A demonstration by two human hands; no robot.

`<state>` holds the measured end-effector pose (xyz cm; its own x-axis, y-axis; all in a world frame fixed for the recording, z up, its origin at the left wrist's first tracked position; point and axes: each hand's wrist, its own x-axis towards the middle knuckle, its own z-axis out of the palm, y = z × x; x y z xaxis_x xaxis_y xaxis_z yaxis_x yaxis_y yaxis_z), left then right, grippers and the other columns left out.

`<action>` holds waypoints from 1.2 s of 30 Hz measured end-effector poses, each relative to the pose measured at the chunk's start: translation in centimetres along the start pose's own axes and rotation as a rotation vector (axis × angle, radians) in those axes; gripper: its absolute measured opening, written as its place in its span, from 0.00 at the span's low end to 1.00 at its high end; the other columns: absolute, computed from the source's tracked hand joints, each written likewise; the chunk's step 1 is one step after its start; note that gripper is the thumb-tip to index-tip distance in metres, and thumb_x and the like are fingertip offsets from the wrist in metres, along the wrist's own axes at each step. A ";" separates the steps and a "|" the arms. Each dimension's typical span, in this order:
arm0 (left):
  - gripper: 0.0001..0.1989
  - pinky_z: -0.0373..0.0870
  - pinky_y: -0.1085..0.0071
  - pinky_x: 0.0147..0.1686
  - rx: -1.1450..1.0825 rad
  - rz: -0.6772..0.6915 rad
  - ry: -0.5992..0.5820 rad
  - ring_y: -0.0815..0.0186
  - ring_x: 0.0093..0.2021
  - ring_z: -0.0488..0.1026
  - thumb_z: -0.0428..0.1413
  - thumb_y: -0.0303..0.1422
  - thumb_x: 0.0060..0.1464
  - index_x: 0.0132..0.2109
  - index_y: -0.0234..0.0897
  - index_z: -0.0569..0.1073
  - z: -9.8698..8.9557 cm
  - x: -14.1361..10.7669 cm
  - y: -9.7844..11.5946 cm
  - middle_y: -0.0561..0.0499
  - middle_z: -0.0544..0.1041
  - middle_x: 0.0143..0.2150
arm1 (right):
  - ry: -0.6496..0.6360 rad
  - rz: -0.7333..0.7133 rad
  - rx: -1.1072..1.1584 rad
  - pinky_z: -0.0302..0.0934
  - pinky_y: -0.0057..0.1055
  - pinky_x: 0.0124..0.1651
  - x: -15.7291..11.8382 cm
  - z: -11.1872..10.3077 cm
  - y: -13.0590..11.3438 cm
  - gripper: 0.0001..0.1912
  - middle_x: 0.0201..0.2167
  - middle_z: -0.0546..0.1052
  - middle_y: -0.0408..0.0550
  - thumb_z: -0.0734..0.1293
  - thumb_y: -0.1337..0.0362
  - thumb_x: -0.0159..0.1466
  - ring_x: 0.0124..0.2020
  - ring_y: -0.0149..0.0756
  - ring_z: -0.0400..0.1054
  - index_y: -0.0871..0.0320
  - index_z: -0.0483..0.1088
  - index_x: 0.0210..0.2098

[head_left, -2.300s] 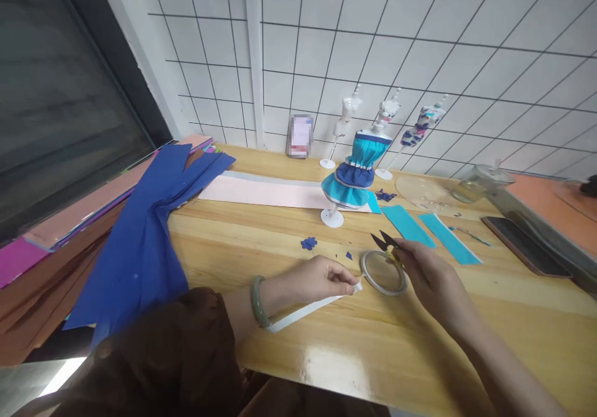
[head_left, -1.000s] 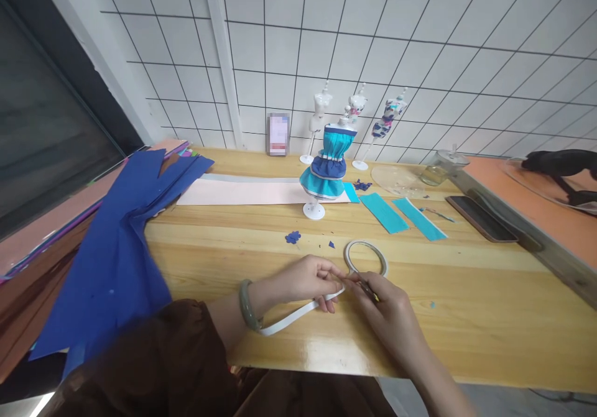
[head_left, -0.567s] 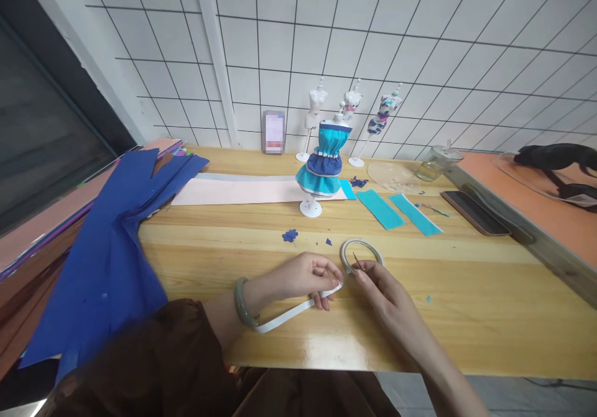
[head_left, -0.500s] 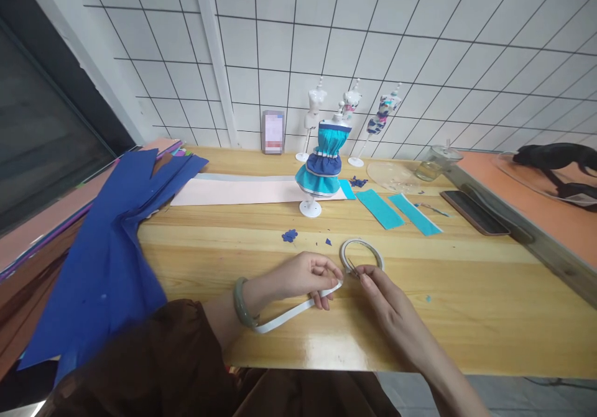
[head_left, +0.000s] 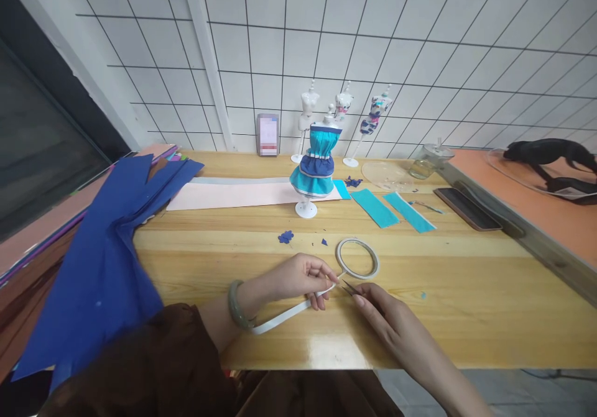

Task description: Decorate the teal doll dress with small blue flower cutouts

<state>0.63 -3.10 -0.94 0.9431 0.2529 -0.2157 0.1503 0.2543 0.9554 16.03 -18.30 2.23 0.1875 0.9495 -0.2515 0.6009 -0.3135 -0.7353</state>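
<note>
While pinching the end of a narrow flat white strip (head_left: pixel 282 319) between the fingers of the left hand (head_left: pixel 301 275), gripped slim dark-bladed scissors (head_left: pixel 351 289) in the fingers of the right hand (head_left: pixel 389 317), with parted tips just short of the left fingertips. Had a thin whitish ring of tape (head_left: pixel 361 275) just beyond the fingers on the pale wooden surface (head_left: pixel 457 317). Faced a ruffled turquoise-and-blue dress (head_left: pixel 318 167) on a small white mannequin (head_left: pixel 306 210), well beyond the fingers.
</note>
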 end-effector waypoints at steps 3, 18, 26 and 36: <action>0.18 0.66 0.77 0.20 0.014 0.003 0.013 0.72 0.19 0.71 0.57 0.42 0.48 0.40 0.31 0.71 0.1 -0.1 0.1 0.52 0.72 0.24 | 0.010 0.003 -0.005 0.58 0.31 0.39 0.0 0.2 0.1 0.17 0.33 0.73 0.45 0.53 0.49 0.65 0.36 0.38 0.67 0.54 0.63 0.38; 0.14 0.67 0.77 0.19 -0.076 0.005 0.019 0.71 0.19 0.71 0.55 0.38 0.51 0.42 0.32 0.71 0.1 -0.2 0.6 0.52 0.72 0.24 | 0.033 0.004 0.016 0.57 0.31 0.39 0.2 0.5 -0.4 0.18 0.34 0.73 0.46 0.53 0.49 0.64 0.36 0.38 0.67 0.54 0.64 0.38; 0.15 0.65 0.77 0.18 -0.103 0.049 -0.055 0.71 0.20 0.71 0.58 0.33 0.48 0.44 0.32 0.71 -0.1 -0.2 0.3 0.51 0.72 0.26 | 0.061 -0.017 0.032 0.58 0.33 0.43 0.5 0.8 -0.7 0.17 0.36 0.75 0.48 0.54 0.49 0.64 0.39 0.40 0.68 0.54 0.65 0.40; 0.16 0.65 0.78 0.18 -0.116 0.041 -0.079 0.71 0.20 0.72 0.59 0.32 0.47 0.44 0.33 0.70 0.2 -0.1 0.6 0.51 0.72 0.26 | 0.083 -0.090 -0.005 0.60 0.32 0.43 0.7 1.0 -1.5 0.18 0.39 0.76 0.50 0.54 0.51 0.65 0.40 0.40 0.70 0.54 0.67 0.40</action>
<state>0.66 -3.12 -0.31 0.9689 0.1917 -0.1564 0.0808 0.3527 0.9322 14.52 -17.20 2.55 0.1967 0.9716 -0.1317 0.6221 -0.2275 -0.7492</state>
